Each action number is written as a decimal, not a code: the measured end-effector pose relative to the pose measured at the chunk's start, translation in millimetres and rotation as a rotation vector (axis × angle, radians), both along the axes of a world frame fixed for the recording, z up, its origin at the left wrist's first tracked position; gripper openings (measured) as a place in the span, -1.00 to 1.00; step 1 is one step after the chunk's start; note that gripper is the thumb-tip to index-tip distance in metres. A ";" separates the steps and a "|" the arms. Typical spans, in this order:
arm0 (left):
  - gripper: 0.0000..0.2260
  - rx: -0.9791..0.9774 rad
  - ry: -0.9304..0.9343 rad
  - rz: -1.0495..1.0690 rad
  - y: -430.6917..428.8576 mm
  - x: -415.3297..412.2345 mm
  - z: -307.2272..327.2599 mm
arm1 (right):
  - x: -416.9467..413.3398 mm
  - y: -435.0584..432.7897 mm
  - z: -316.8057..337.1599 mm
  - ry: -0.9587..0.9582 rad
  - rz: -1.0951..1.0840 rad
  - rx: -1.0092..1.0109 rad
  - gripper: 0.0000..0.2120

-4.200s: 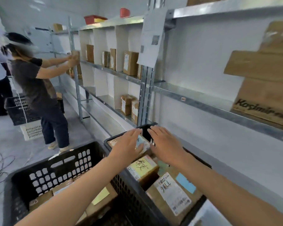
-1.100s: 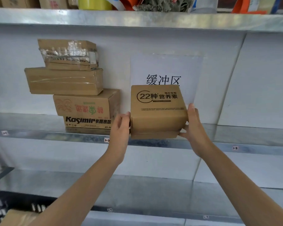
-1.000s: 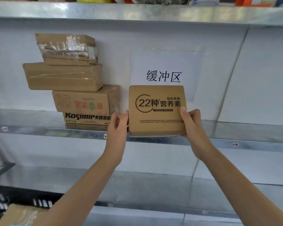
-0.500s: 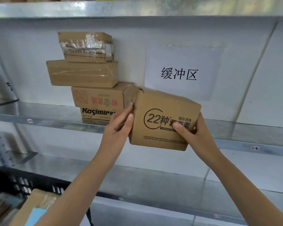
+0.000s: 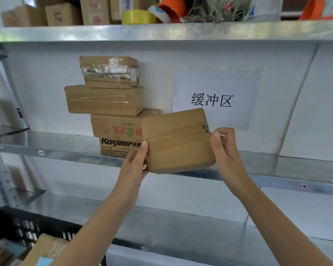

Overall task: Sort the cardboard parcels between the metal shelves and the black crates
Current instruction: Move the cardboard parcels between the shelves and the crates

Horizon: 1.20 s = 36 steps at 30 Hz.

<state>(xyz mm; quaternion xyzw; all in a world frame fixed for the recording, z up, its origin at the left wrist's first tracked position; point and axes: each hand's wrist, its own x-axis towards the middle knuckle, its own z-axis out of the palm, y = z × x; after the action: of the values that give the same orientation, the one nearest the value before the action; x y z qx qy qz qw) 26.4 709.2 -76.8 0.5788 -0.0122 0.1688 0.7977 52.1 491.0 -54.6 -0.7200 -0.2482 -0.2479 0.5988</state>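
I hold a taped brown cardboard parcel (image 5: 178, 141) in front of the middle metal shelf (image 5: 277, 166), tilted, its plain taped face toward me. My left hand (image 5: 136, 162) grips its lower left corner with the thumb on the front. My right hand (image 5: 224, 148) pinches its right edge with curled fingers. Just left of it a stack of three parcels (image 5: 112, 104) stands on the shelf, the bottom one printed "Kasimir". A black crate (image 5: 27, 227) holding parcels shows at the bottom left.
A white paper sign (image 5: 215, 98) hangs on the back wall behind the parcel. The top shelf (image 5: 161, 31) carries boxes, a yellow tape roll (image 5: 138, 17) and orange items. A lower shelf (image 5: 181, 223) runs beneath. The shelf upright (image 5: 0, 131) stands at the left.
The parcel has been turned over in my hands: its printed "22" face is gone and the plain taped face shows. It sits slightly lower against the shelf edge.
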 end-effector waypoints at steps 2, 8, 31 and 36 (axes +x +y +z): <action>-0.75 0.063 -0.046 0.005 2.5 2.8 7.7 | 5.1 1.5 10.5 0.015 -0.035 0.050 -0.76; -0.85 0.106 -0.200 0.049 15.3 7.2 24.7 | 8.3 -6.6 27.7 0.036 0.031 -0.050 -0.54; -0.76 0.098 -0.462 0.175 45.4 -58.6 40.7 | -29.1 60.4 20.0 -0.161 0.161 0.194 -0.61; -0.58 0.157 -0.451 0.314 90.7 -95.1 34.5 | -40.8 118.3 20.1 -0.061 0.252 0.151 -0.54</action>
<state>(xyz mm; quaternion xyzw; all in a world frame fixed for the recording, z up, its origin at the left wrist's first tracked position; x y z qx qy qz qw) -68.7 799.9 -42.2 0.5816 -0.1125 0.4134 0.6915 11.3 609.4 -34.4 -0.6281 -0.3353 -0.2108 0.6698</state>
